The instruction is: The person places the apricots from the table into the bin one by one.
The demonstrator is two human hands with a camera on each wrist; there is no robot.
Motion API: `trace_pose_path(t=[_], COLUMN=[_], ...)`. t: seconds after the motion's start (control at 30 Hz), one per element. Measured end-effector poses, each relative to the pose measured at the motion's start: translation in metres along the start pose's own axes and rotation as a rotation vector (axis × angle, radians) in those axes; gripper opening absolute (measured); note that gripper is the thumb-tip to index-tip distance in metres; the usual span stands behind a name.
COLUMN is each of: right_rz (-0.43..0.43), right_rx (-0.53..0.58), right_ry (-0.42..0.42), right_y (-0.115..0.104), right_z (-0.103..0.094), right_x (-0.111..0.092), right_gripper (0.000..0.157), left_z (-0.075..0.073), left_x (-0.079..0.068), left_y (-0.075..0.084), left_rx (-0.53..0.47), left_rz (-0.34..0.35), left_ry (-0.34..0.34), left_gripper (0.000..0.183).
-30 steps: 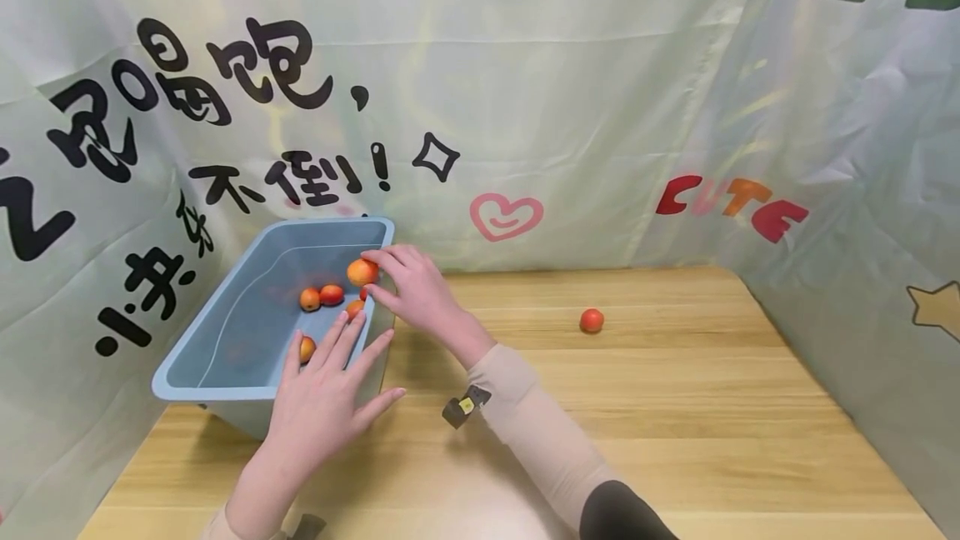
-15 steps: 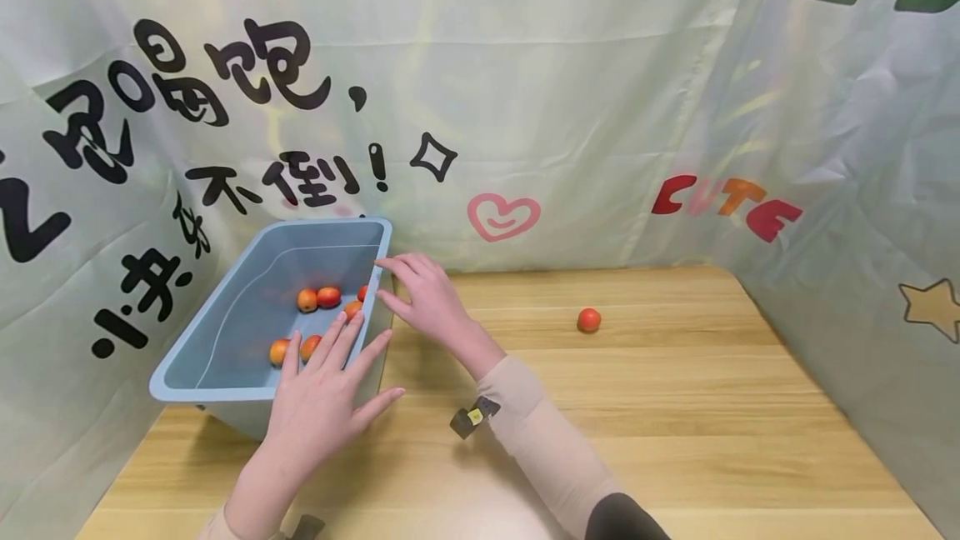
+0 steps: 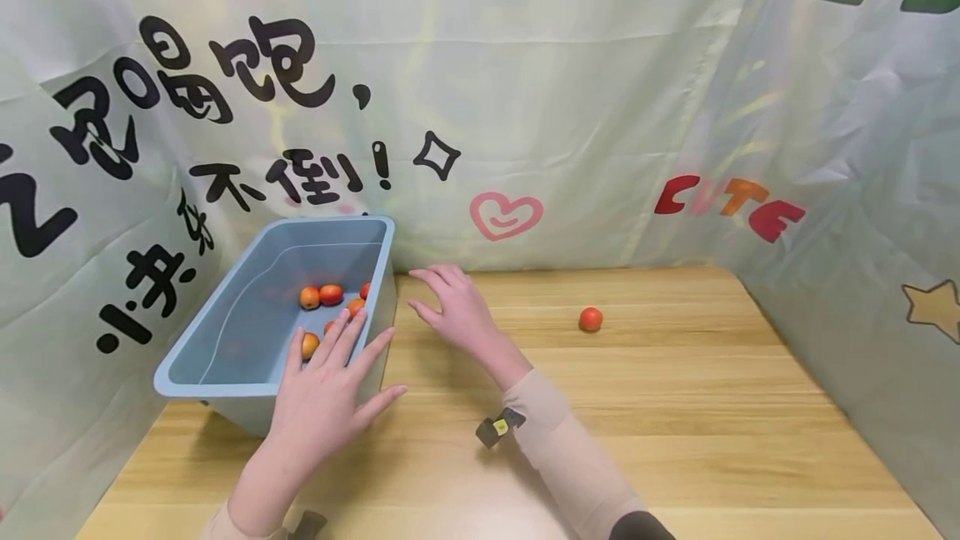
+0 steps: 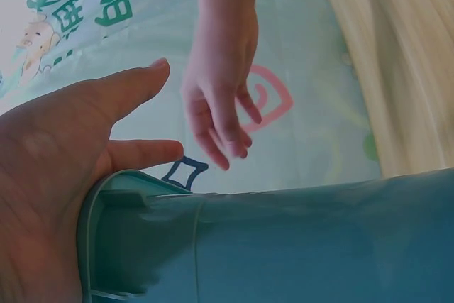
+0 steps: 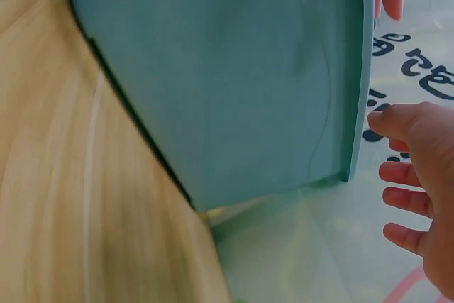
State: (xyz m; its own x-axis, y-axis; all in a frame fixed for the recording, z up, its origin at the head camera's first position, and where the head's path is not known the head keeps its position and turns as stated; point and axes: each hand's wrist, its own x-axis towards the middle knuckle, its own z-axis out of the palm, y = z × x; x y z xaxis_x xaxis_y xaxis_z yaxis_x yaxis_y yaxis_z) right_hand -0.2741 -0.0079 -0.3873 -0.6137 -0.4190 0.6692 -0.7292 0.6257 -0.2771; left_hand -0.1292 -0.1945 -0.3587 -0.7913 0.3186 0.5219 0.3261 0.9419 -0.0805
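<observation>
A blue plastic bin [image 3: 225, 315] stands at the left of the table, with several small red-orange tomatoes [image 3: 331, 295] on its floor. My left hand [image 3: 322, 398] rests on the bin's near right rim, fingers straight and spread over the edge, covering part of the inside. In the left wrist view, its palm lies against the bin's rim [image 4: 89, 239]. To the right of the bin, my right hand [image 3: 457, 311] hovers over the table with loosely bent fingers and nothing in them. One red tomato [image 3: 591, 319] lies by itself on the table farther right.
The wooden table [image 3: 675, 407] stretches to the right of the bin. A pale printed cloth [image 3: 585, 107] hangs behind and along both sides, close to the bin's far edge.
My right hand let go of an orange-red tomato over the bin's right rim, then drew back to the right. That tomato rolled about inside. My left hand stayed in place.
</observation>
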Motion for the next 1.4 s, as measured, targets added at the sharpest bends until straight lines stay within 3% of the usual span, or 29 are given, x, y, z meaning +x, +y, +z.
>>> trace_pose_path(t=[0.6, 1.4], right_rz=[0.059, 0.169], right_rx=[-0.052, -0.158], right_ry=[-0.033, -0.077], right_y=[0.042, 0.094], right_z=[-0.017, -0.055], right_x=[-0.034, -0.074], right_gripper=[0.042, 0.041], left_z=[-0.001, 0.000], left_x=[0.000, 0.001], left_y=[0.001, 0.001], left_rx=[0.009, -0.002], left_rz=[-0.007, -0.020], left_ry=[-0.027, -0.034], left_gripper=[0.072, 0.072])
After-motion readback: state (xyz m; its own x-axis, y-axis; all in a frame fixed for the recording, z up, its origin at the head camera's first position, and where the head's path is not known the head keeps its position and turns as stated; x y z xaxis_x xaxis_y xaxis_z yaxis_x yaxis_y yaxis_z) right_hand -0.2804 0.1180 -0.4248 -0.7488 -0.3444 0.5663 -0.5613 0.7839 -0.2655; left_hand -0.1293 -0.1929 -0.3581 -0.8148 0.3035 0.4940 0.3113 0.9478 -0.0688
